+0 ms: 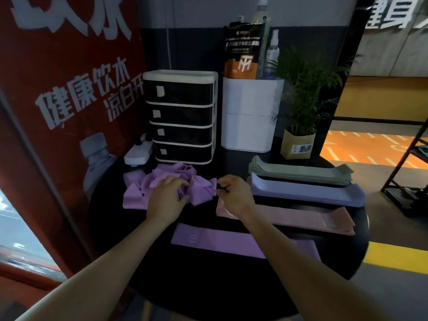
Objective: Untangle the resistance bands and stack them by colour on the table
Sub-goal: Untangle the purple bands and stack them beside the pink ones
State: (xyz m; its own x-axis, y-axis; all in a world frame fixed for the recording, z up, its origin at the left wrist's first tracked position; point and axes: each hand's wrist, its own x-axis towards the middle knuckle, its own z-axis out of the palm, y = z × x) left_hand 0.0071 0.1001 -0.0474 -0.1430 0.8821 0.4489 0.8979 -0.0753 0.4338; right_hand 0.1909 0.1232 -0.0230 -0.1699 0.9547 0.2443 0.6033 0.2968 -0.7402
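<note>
Stacks of green, lavender-blue and pink bands lie sorted on the surface; one purple band laid flat. Purple tangle remains, left hand and right hand fingers clamped on it.

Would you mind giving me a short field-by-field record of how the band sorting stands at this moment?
tangle: purple bands bunched on the black table, in front of the drawer unit
left hand: fingers curled into the tangle
right hand: pinching the tangle's right end
green stack: flat, farthest back on the right
lavender stack: flat, just in front of the green
pink stack: flat, in front of the lavender
purple stack: flat, nearest the person
left to sort: purple only
</note>
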